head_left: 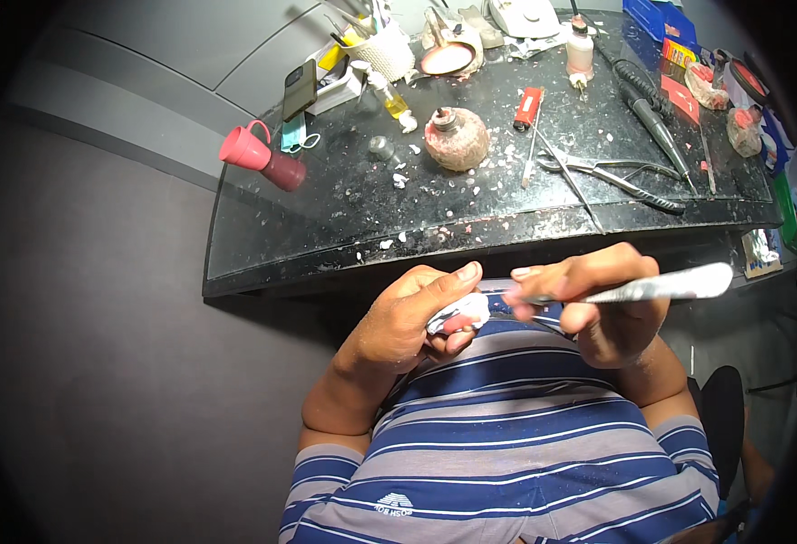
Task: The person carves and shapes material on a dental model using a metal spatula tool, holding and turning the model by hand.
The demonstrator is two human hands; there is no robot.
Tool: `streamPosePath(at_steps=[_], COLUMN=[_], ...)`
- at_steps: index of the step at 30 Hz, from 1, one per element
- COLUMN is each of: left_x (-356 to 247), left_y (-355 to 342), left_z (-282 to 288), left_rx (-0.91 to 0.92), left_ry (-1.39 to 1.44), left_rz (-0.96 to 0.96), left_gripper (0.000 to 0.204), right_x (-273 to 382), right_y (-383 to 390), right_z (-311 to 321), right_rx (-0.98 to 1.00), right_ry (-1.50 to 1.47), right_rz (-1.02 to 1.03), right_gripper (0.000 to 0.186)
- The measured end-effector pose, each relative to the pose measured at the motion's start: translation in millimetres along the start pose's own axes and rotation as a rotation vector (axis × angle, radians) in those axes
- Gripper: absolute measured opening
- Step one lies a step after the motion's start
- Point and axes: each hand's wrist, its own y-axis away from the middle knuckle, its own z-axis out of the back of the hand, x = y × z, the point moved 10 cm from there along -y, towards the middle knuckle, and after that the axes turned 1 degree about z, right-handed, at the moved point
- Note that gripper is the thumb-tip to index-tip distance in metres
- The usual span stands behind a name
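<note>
My left hand (409,317) is closed round a small white and pink lump (460,314), which looks like a dental piece with plaster on it. Just right of it, my right hand (612,299) grips a slim hand tool (675,285) with a broad, pale, flattened end pointing right. The tool's working tip, toward the lump, is blurred and partly hidden by my fingers. A small gap shows between the two hands. Both are held in front of my striped shirt, just short of the bench edge.
On the black bench (326,227), strewn with white and pink scraps, stands a round plaster-crusted burner (456,139). Pliers (612,172), a red lighter (527,109) and a corded handpiece (657,131) lie to the right. A pink cup (246,148) and a phone (300,91) are at left.
</note>
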Motion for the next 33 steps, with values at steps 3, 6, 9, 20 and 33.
streamPosePath(at_steps=[3, 6, 9, 20, 33], left_x=[-3, -5, -8, -9, -6], left_y=[2, 4, 6, 6, 5], left_z=[2, -1, -1, -1, -2], left_rx=[-0.088, -0.021, -0.036, -0.017, -0.01], left_ry=[-0.002, -0.039, -0.097, -0.128, -0.099], left_rz=[-0.01, -0.039, -0.037, -0.033, -0.01], left_gripper=[0.054, 0.054, 0.053, 0.052, 0.053], right_x=[8, 15, 7, 8, 5], right_y=[-10, -15, -11, -12, -10], right_z=[-16, -26, -30, -33, -31], right_rx=[0.206, 0.248, 0.262, 0.279, 0.294], right_ry=[0.253, 0.329, 0.329, 0.378, 0.371], right_rz=[0.083, 0.137, 0.05, 0.043, 0.074], right_gripper=[0.018, 0.02, 0.014, 0.011, 0.017])
